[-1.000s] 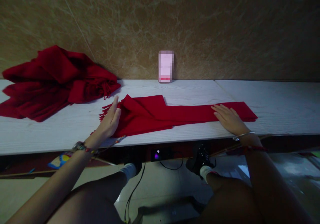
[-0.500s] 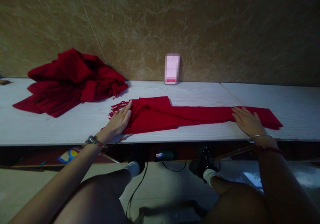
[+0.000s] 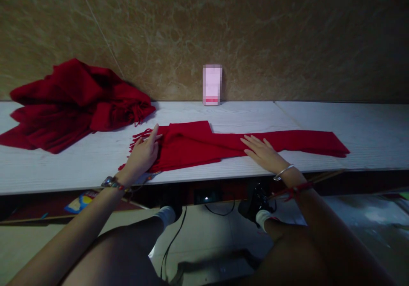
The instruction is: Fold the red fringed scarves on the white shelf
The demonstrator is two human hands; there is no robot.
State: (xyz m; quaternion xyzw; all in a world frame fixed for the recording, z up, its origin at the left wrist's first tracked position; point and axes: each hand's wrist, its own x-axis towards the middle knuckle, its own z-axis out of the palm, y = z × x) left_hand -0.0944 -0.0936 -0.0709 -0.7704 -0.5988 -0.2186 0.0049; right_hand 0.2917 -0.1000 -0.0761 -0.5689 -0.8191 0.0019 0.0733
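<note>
A red fringed scarf (image 3: 188, 147) lies partly folded on the white table, its wider folded part on the left and a narrow strip stretching right. My left hand (image 3: 143, 151) rests on the fringed left end, fingers extended and pressing down. Flat on the narrow strip, near its middle, is my right hand (image 3: 262, 151) with its fingers spread. Neither hand grips the cloth. Some of the fringe is hidden beneath my left hand.
A second red scarf (image 3: 73, 107) lies crumpled at the back left of the white table (image 3: 313, 115). A phone-like pink object (image 3: 212, 85) leans against the brown marbled wall (image 3: 255, 34). Below the table edge are a blue-and-yellow packet (image 3: 79, 203) and cables.
My right hand has slid left along the scarf's strip, from near its right end to about its middle. My left hand stays on the fringed end. The view has shifted slightly.
</note>
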